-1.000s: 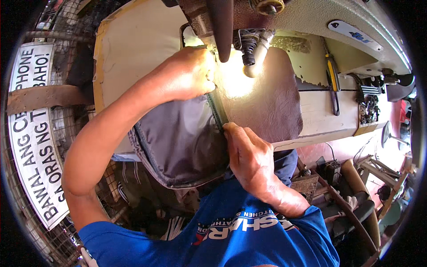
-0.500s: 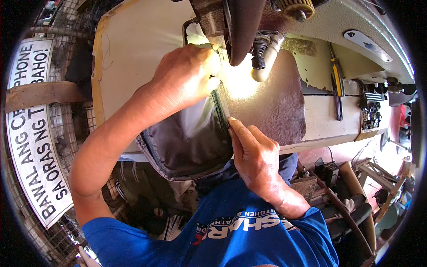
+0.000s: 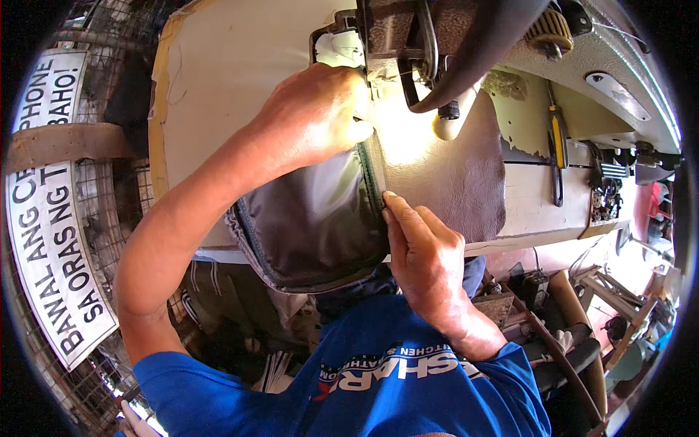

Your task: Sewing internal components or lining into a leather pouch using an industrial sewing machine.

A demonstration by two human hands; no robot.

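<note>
Two bare hands are at work along one edge of a dark grey-brown, round-cornered fabric piece point(image 3: 313, 218) with a dark zip-like strip point(image 3: 370, 171) along its border. This fabric piece lies on the near part of a cream-coloured tabletop point(image 3: 233, 65), its lower end reaching past the front edge, toward the person's lap. The left hand point(image 3: 320, 109) is at the far end of that edge, close beside the brown metal head of a sewing machine point(image 3: 397, 33); its fingers are curled down, but whether they pinch the cloth or only press on it cannot be told. The right hand point(image 3: 422, 244) is nearer the body, thumb and forefinger closed on the same edge. The hands are apart, with a stretch of the strip between them.

A glowing, pale tube-shaped lamp point(image 3: 453, 124) throws a bright patch just right of the left hand, onto a brown, wrinkled, leather-like sheet point(image 3: 470, 175) that lies on the tabletop beside the fabric piece. Farther right rests a yellow-and-black-handled screwdriver point(image 3: 558, 138). A long dark curved lever point(image 3: 484, 54) crosses in front of the machine, near a ridged, brass-coloured round knob point(image 3: 548, 33). At the left, a white sign with black lettering point(image 3: 54, 240) hangs against wire mesh point(image 3: 109, 193).
</note>
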